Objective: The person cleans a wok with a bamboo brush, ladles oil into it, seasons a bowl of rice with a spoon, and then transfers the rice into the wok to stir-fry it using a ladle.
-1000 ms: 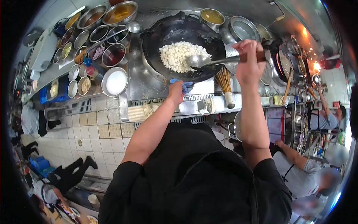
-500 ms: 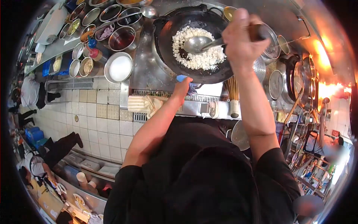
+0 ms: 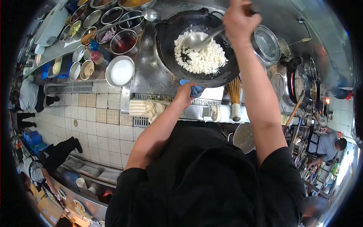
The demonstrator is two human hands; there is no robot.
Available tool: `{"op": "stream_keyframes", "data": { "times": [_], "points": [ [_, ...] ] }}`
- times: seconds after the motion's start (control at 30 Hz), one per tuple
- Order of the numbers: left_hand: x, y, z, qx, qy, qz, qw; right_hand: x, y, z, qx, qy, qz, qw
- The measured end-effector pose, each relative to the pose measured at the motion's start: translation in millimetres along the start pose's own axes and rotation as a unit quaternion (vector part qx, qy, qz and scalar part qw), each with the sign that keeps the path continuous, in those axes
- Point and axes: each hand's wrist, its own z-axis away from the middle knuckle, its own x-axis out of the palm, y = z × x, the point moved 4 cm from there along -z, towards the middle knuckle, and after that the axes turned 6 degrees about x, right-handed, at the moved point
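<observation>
White rice (image 3: 206,60) lies spread over the bottom of a black wok (image 3: 170,38) on the steel stove. My right hand (image 3: 239,26) is closed round the dark handle of a metal ladle (image 3: 196,40), whose bowl rests in the rice near the upper middle of the wok. At the wok's near edge, my left hand (image 3: 185,94) is closed on a folded blue cloth (image 3: 196,91) against the rim. Part of the cloth is hidden behind my fingers.
Left of the stove stand a bowl of white granules (image 3: 121,70), a dark red liquid bowl (image 3: 124,41) and a second ladle (image 3: 151,15). A bamboo brush (image 3: 235,98) and striped towel (image 3: 141,108) lie along the front edge. Another person (image 3: 327,143) works far right.
My right hand and the ladle have moved up, away from me, stirring the rice. My left hand sits slightly lower. The large flames at the right have died down.
</observation>
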Motion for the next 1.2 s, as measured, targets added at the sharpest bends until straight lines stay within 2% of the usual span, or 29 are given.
{"op": "stream_keyframes", "data": {
  "times": [0.03,0.1,0.13,0.2,0.23,0.3,0.37,0.43,0.5,0.57,0.6,0.63,0.7,0.77,0.83,0.93,1.0,1.1,1.2],
  "points": [
    [-1,-1,3,-0.001,0.005,-0.007,1.000,-2,-5,2,0.026,-0.083,0.071,0.994],
    [1,6,2,0.009,0.005,-0.013,1.000,-3,-13,-5,0.032,-0.109,0.223,0.968],
    [-3,0,3,0.009,0.003,-0.012,1.000,-5,-29,-4,0.033,-0.105,0.225,0.968],
    [-1,6,-8,0.020,-0.009,-0.009,1.000,-1,-47,-15,0.130,-0.102,0.050,0.985],
    [-4,3,-8,0.015,-0.010,-0.020,1.000,-8,-53,-20,0.130,-0.070,0.033,0.988],
    [-7,-5,-7,0.005,-0.011,-0.032,0.999,-21,-64,-24,0.125,-0.109,-0.004,0.986],
    [-4,4,2,0.013,0.003,-0.086,0.996,-53,-14,-20,0.064,-0.077,0.151,0.984],
    [5,13,9,0.011,-0.006,-0.104,0.995,-77,19,8,0.016,-0.069,0.080,0.994],
    [2,6,8,-0.004,-0.028,-0.036,0.999,-86,10,18,0.089,-0.057,0.039,0.994],
    [3,11,6,0.013,-0.033,-0.029,0.999,-82,-35,4,0.086,-0.023,0.031,0.996],
    [-1,6,9,0.016,-0.031,-0.024,0.999,-86,-49,-8,0.095,-0.036,0.049,0.994],
    [-2,2,9,0.011,-0.031,-0.026,0.999,-86,-64,-14,0.112,-0.071,0.003,0.991],
    [-2,-1,2,0.006,-0.019,0.038,0.999,-97,-63,-16,0.138,-0.066,0.017,0.988],
    [-3,-6,-5,0.012,-0.039,0.035,0.999,-111,-30,9,0.126,-0.023,-0.028,0.991],
    [-3,-6,-9,0.027,-0.002,0.056,0.998,-105,-16,30,0.141,-0.036,-0.089,0.985],
    [-3,-1,-6,0.022,-0.019,0.018,0.999,-94,-40,15,0.094,-0.006,-0.028,0.995],
    [-6,-3,-4,0.014,-0.014,0.016,1.000,-87,-61,6,0.156,-0.058,-0.118,0.979],
    [-6,-3,-9,0.010,-0.014,0.005,1.000,-85,-26,23,0.183,-0.015,-0.057,0.981],
    [-6,1,-5,0.013,-0.007,-0.027,1.000,-84,-20,19,0.160,-0.008,-0.077,0.984]
  ]
}}
